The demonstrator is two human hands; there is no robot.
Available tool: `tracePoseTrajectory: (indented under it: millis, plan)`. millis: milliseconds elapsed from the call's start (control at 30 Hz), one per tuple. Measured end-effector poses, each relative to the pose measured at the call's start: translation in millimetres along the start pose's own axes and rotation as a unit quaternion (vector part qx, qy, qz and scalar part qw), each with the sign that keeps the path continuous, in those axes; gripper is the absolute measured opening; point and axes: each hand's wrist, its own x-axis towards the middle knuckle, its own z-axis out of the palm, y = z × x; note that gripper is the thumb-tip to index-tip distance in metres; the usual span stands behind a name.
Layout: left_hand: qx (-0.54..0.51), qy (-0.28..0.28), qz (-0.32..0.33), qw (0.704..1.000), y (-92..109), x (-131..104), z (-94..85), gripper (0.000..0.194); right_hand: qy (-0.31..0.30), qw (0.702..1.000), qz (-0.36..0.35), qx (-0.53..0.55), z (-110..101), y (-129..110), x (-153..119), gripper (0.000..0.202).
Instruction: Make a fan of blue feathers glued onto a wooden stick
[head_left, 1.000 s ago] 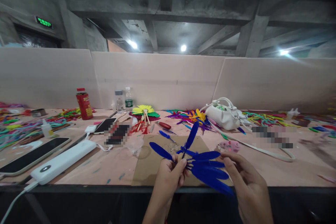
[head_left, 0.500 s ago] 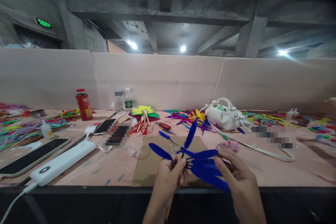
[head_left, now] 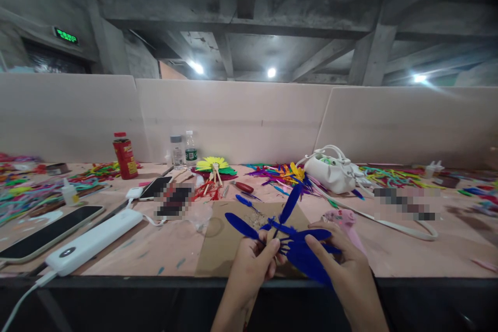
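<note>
A fan of blue feathers [head_left: 307, 257] is held over the brown cardboard [head_left: 213, 249] near the table's front edge. My left hand [head_left: 254, 262] pinches the joined base of the feathers, with single feathers sticking out to the left and upward. The fingers of my right hand [head_left: 338, 257] are closed on the feathers at the right side, thumb on top. One loose blue feather [head_left: 246, 200] lies at the cardboard's back edge, beside some small tan scraps [head_left: 254, 218].
At the left are a white power bank [head_left: 95, 241], phones and a glue bottle [head_left: 70, 193]. Behind stand a red bottle [head_left: 125, 156], clear bottles, a yellow feather piece [head_left: 213, 165], colourful feathers and a white bag [head_left: 330, 172]. A pink item [head_left: 344, 220] lies right.
My right hand has shifted slightly left, nearer my left hand. The blue feathers have turned a little, and the upright one leans further right. More of the pink item shows.
</note>
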Motion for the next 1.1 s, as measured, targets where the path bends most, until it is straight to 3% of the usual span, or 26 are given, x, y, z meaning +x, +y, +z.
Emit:
tracePoseTrajectory:
  millis: [100,333,600,733,933,1100]
  plan:
    - [-0.017,0.022,-0.005,1.000,-0.4,0.5,0.3,0.058,0.004,1.000,-0.013,0.001,0.3,5.2,-0.1,0.034]
    - [-0.184,0.217,0.031,0.958,4.0,2.5,2.8,0.055,0.056,0.995,-0.014,0.083,-4.5,14.3,1.0,0.031]
    - [-0.220,0.252,0.063,0.940,9.1,3.4,6.6,0.056,0.049,0.992,0.014,0.112,-4.4,13.9,0.2,0.033]
    - [-0.177,0.220,0.034,0.959,9.4,2.6,6.1,0.058,0.073,0.993,-0.019,0.090,3.9,0.7,-3.4,0.038]
    - [-0.046,0.053,0.008,0.998,3.5,-3.7,3.7,0.058,0.076,0.994,-0.080,0.017,11.8,-11.3,-7.1,0.031]
    - [-0.013,0.029,0.000,0.999,3.6,-4.7,4.4,0.057,0.071,0.996,-0.046,0.004,10.1,-11.1,-7.5,0.027]
